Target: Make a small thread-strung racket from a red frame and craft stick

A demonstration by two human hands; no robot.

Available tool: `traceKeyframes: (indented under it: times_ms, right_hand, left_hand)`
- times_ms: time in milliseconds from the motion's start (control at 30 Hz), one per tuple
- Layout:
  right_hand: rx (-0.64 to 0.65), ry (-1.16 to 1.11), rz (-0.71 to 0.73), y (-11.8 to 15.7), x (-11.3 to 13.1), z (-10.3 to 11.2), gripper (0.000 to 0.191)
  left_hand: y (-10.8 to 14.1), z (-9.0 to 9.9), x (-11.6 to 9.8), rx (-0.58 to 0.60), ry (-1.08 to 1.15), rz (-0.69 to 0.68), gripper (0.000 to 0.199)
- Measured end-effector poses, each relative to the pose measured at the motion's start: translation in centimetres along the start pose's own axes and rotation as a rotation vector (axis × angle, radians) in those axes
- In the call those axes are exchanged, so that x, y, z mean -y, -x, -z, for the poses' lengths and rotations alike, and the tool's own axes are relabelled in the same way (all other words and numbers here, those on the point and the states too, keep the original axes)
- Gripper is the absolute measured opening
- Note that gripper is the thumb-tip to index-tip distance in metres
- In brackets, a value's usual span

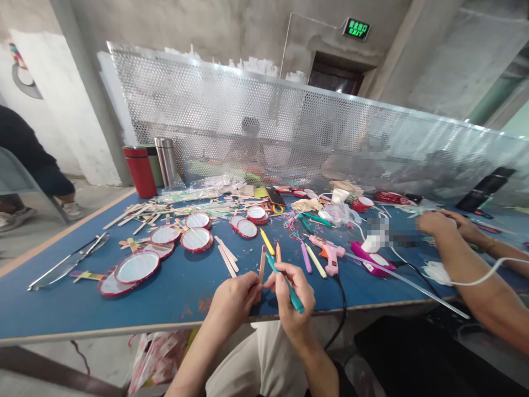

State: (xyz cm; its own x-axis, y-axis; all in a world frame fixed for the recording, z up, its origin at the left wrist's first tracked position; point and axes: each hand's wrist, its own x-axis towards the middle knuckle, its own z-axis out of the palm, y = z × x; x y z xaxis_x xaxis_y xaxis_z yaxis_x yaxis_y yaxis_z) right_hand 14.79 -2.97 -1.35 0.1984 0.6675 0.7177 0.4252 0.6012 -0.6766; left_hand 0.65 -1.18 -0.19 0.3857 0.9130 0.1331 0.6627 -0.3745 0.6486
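Observation:
My left hand (238,298) is closed on the lower end of a wooden craft stick (263,259), which stands up from the fingers and looks reddish near its top. In my right hand (295,292) is a teal marker (294,298), held like a pen with its tip toward the stick. Just beyond lie a yellow marker (267,241) and an orange marker (278,252). Purple (306,257) and pale yellow markers (316,260) rest to the right. Several plain craft sticks (226,258) lie left of the held one.
Red-rimmed round discs (137,268) and piles of sticks (140,212) cover the left side. A pink glue gun (328,252) with a black cord lies at right, near a co-worker's arms (458,259). Glasses (68,262), a red bottle (140,171) and a perforated metal screen (215,110) stand farther off.

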Motion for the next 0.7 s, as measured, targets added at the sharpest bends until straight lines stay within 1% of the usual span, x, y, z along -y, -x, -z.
traceKeyframes:
  times_ms: [200,300,467,600,700]
  right_hand:
    - [0.05,0.035,0.039,0.1,-0.14,0.03,0.014]
    - [0.03,0.055,0.032,0.11,-0.22,0.03,0.014]
    - [0.004,0.017,0.02,0.01,0.09,0.09,0.014]
    - [0.047,0.037,0.045,0.04,0.14,0.16,0.013]
    - [0.059,0.035,0.024,0.02,0.11,0.18,0.013]
  left_hand:
    - [0.07,-0.08,0.07,-0.015,0.012,-0.014,0.024]
    - [0.11,-0.18,0.16,-0.017,0.0,-0.013,0.024]
    - [0.09,-0.2,0.23,-0.018,0.003,-0.022,0.023]
    - [0.05,-0.17,0.22,-0.011,0.018,-0.022,0.023]
    - [0.07,-0.13,0.17,-0.009,0.017,-0.02,0.023]
